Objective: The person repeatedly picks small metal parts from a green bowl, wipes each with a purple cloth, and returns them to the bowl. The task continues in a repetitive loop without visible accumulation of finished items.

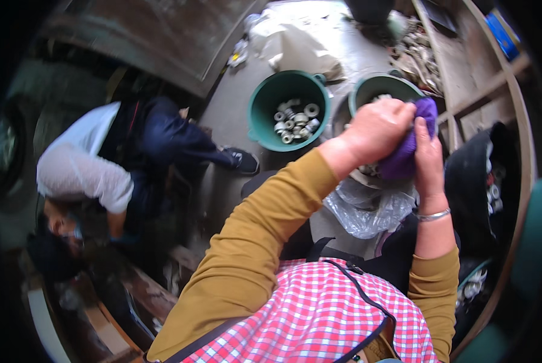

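Note:
A purple cloth (400,159) is bunched between my two hands. My left hand (382,127) is curled with its fingertips against the upper part of the cloth. My right hand (427,156), with a silver bangle at the wrist, grips the cloth from the right side. Whether a small part is wrapped inside cannot be seen. Beneath my hands is a container of pale fittings (370,170), mostly covered by hands and cloth. Clear plastic sheeting (370,211) hangs below it. Just beyond stands a green bucket (359,88), partly hidden by my left hand.
Another green bucket (257,111) holds several pale ring-shaped fittings (300,119). At left a co-worker (84,159) bends low, one shoe (243,161) near that bucket. On the right are a wooden shelf frame (518,122) and a black sack (468,168) with fittings. A pale sack (298,47) lies beyond.

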`<state>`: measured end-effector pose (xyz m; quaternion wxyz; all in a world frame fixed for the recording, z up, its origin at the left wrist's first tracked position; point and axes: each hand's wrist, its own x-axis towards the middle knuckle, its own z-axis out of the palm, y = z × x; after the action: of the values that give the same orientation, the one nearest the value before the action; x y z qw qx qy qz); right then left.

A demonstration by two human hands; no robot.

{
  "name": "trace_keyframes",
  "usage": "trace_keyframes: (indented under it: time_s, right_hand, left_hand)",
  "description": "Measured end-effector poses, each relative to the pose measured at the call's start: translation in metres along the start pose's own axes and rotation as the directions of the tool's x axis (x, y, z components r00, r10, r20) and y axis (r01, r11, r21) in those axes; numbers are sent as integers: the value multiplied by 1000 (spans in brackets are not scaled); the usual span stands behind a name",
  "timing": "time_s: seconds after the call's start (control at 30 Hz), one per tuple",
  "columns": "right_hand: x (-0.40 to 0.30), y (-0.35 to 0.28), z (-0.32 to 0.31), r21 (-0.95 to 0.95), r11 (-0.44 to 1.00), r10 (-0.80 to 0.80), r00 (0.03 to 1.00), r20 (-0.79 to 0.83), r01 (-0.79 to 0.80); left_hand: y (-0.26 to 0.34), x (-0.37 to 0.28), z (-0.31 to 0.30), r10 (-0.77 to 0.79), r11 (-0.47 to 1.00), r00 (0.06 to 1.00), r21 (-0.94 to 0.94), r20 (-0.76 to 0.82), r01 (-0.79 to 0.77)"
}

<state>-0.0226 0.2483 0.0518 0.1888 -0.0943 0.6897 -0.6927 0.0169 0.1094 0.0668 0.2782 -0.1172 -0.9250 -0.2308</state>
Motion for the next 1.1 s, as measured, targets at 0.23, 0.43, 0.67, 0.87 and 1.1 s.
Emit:
trace_keyframes:
  time_s: [0.23, 0.43, 0.67, 0.87, 1.1]
  right_hand:
    - [-11, 3, 5, -232, 972, 1, 981, 192, 44]
    - [-8, -26, -14, 107, 990, 77, 987, 138, -93]
    - [-10, -53, -97, 713, 701, -62, 997, 38, 16]
    - [-44, -74, -94, 622, 757, -19, 958, -286, 201]
    - [-56, -70, -95, 536, 824, 60, 913, -403, 183]
  left_hand:
    - [-15, -10, 21, -225, 946, 965, 267, 137, 183]
    - [-109, -20, 6, -563, 825, 825, 103, 45, 556]
    - [-162, -80, -13, -841, 536, 485, 488, 239, 689]
    - [-141, -24, 33, -796, 209, 412, -439, 443, 874]
    - [-120, 44, 99, -335, 851, 565, -15, 754, 525]
